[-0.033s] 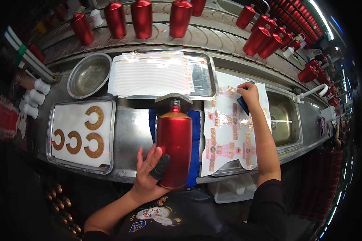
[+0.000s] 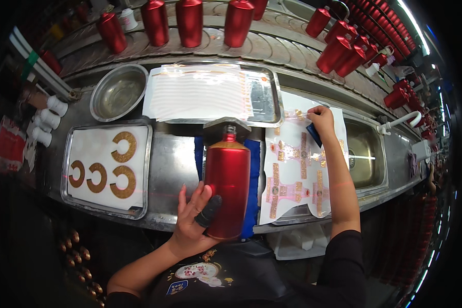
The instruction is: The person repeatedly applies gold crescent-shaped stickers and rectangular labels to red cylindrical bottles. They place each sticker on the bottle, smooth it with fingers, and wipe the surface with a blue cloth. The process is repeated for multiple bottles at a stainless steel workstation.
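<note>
Left hand wraps red bottle base; right hand pinches blue scraper on label sheet.

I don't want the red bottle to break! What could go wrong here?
The red bottle lies near the metal counter's front edge, steadied only by the left hand; it might roll off. The right hand reaches across the label sheet, so the forearm could smudge or crease it.

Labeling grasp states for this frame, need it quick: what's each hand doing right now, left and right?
Left hand: closed around the base of the red bottle lying on the bench.
Right hand: closed on a small dark blue tool, pressed on the label sheet.
</note>
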`<action>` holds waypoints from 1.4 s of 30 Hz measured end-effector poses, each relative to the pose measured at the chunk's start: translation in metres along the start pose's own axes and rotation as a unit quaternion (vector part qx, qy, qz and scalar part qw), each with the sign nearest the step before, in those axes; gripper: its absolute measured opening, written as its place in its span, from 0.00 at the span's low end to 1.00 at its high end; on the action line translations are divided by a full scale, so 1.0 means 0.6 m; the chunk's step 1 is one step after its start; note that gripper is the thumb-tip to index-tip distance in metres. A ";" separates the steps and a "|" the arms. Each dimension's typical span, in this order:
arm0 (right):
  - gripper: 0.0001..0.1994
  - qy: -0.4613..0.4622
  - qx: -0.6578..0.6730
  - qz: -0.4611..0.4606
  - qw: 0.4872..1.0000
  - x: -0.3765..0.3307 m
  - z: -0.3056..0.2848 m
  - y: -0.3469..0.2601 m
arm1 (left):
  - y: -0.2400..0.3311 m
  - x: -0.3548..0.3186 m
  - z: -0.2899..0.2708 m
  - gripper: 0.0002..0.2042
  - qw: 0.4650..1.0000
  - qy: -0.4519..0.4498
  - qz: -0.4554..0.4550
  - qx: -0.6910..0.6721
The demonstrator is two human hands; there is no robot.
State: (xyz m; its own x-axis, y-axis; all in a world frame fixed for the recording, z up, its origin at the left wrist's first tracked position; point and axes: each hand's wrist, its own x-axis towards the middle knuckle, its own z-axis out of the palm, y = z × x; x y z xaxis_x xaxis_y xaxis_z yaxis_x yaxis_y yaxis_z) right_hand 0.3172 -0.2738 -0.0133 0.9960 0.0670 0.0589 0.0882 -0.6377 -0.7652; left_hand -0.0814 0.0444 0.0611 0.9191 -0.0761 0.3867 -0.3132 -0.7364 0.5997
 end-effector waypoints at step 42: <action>0.05 -0.319 0.139 -0.234 0.908 -0.364 -0.183 -0.493 | 0.139 0.087 -0.083 0.36 0.957 -0.021 -0.135 -0.257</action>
State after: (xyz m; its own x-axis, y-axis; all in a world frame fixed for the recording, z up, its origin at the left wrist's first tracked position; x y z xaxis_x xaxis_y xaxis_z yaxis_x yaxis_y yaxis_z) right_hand 0.0748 -0.1840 0.2705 0.6318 0.7682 0.1032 0.4046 -0.2134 -0.8893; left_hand -0.0715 0.0123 0.1662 0.9883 0.0356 0.1482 -0.1304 -0.3060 0.9430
